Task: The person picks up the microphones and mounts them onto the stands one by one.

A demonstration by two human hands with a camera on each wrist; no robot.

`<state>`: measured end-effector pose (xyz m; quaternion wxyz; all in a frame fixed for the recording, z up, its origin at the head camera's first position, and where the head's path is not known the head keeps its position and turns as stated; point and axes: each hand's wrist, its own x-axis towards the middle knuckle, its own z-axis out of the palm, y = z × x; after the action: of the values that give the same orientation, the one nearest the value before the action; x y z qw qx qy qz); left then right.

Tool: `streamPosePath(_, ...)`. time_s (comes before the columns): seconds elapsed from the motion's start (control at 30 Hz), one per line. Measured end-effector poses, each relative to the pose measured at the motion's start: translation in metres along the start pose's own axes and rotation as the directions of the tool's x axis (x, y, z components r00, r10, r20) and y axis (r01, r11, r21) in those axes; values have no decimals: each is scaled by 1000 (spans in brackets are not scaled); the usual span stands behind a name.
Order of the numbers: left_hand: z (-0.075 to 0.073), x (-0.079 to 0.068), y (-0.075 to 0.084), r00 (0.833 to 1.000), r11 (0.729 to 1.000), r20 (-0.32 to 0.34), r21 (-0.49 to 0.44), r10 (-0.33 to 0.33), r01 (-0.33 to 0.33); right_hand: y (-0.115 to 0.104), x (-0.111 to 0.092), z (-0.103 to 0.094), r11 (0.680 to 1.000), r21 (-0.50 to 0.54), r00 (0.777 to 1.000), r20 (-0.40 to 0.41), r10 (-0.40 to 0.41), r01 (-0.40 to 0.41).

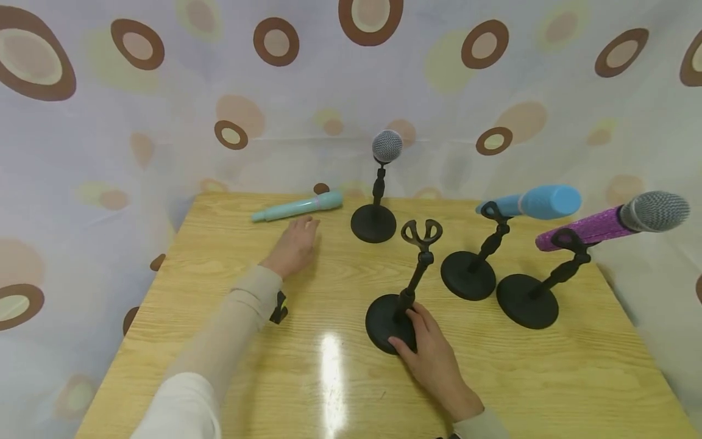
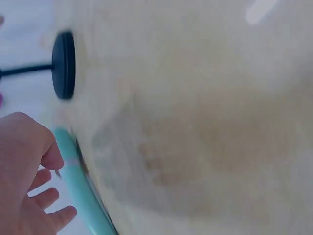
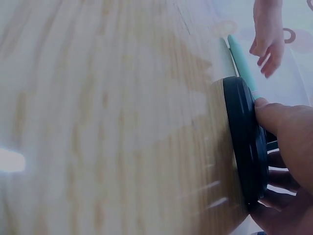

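Observation:
My left hand (image 1: 294,247) is just in front of a teal microphone (image 1: 296,208), which lies on its side at the back left of the table. In the left wrist view the fingers are loosely bent and hold nothing, with the teal handle (image 2: 80,191) beyond them. My right hand (image 1: 436,363) grips the round base of a black microphone stand (image 1: 382,323), thumb at the near rim and fingers by the post. That stand's forked clip (image 1: 421,235) holds no microphone. The right wrist view shows the thumb against the base (image 3: 244,142).
Behind stands a black stand (image 1: 374,224) with a silver-headed microphone (image 1: 387,146). To the right, one stand (image 1: 468,276) carries a blue microphone (image 1: 548,201), another (image 1: 528,302) a glittery purple one (image 1: 592,228). A patterned cloth (image 1: 329,91) hangs behind the wooden table (image 1: 247,378).

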<state>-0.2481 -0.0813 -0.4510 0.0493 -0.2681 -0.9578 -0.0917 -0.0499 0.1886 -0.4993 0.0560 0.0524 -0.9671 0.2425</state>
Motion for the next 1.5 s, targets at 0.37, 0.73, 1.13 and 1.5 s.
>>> streamPosePath(0.37,-5,29,-53,932,936,92,3,-351,352,1,-2,-2,1000,3,999,-36,-26,26)
streamPosePath(0.73,1,35,-60,944,945,80,88,-321,315,0,-1,-6,999,36,1000,-21,-11,12)
streamPosePath(1.13,-2,35,-45,948,941,59,156,-313,301,1,-1,-3,999,46,1000,-30,-10,11)
streamPosePath(1.5,1,19,-47,975,966,54,153,-217,207,1,-2,-5,999,38,1000,-2,16,-16)
